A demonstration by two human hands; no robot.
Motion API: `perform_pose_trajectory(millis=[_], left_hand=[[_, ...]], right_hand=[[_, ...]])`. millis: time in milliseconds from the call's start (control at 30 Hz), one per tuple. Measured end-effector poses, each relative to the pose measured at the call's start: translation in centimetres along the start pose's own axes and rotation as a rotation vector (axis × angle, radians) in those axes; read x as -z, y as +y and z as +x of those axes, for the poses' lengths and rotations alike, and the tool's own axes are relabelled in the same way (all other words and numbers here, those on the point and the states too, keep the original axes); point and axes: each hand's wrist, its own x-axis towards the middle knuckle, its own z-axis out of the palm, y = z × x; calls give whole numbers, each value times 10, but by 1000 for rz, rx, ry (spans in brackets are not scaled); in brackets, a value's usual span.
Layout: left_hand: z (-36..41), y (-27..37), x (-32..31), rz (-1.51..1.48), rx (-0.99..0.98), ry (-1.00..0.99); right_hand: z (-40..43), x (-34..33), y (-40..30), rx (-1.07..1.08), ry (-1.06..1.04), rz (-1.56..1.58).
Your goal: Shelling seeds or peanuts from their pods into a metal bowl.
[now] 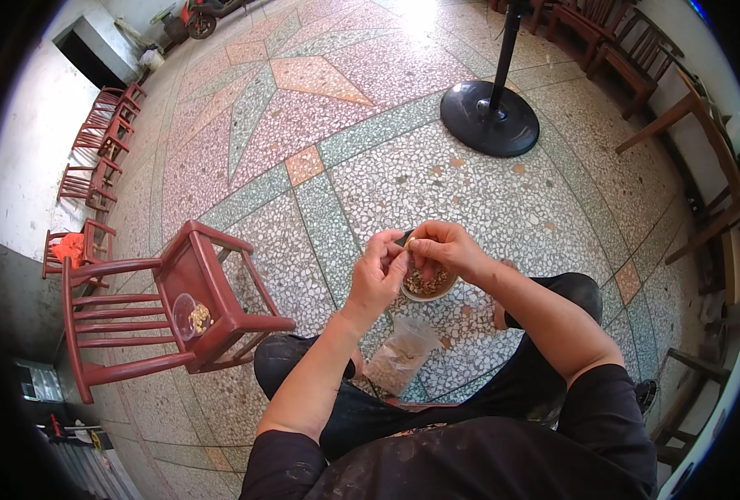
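A small pale nut or seed (410,244) is pinched between the fingertips of my two hands, above a round bowl (429,299). My left hand (379,269) holds it from the left, and my right hand (448,249) meets it from the right. Brown and pale bits that look like shells (425,284) lie in the bowl, partly hidden by my hands. Between my legs on the floor, a clear plastic bag (402,355) holds many small pale pieces. To my left, a clear plastic tub (185,315) with pale kernels (201,317) is on the seat of a red wooden chair (220,284).
A pedestal stand with a round black base (490,119) rises from the terrazzo floor (401,162) ahead. Small red chairs (98,181) line the left wall, one bearing an orange-red bag (70,248). Wooden chairs (632,62) stand along the right wall. A motor scooter (204,19) is far back.
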Motion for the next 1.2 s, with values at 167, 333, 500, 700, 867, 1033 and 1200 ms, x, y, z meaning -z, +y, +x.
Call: perform_pose_trajectory(millis=[167,333,500,700,867,1033,1200], left_hand=[[0,10,1,57,-52,-154],[1,14,6,-85,49,-138],[-1,16,6,-75,31,-142],[0,16,7,-20,30,-230],[-2,21,4,-182,73,-334],[-5,29,6,-88,51,-326],[-8,29,10,-30,38,-294]], right_hand=[[1,5,1,-102,-61,96],[0,6,-5,-137,-133,235],[1,5,-3,-164,-129,294],[2,10,0,-142,-210,383],[0,11,-5,-207,-306,449],[0,11,-2,-230,-365,548],[1,13,-5,-202,-378,626]])
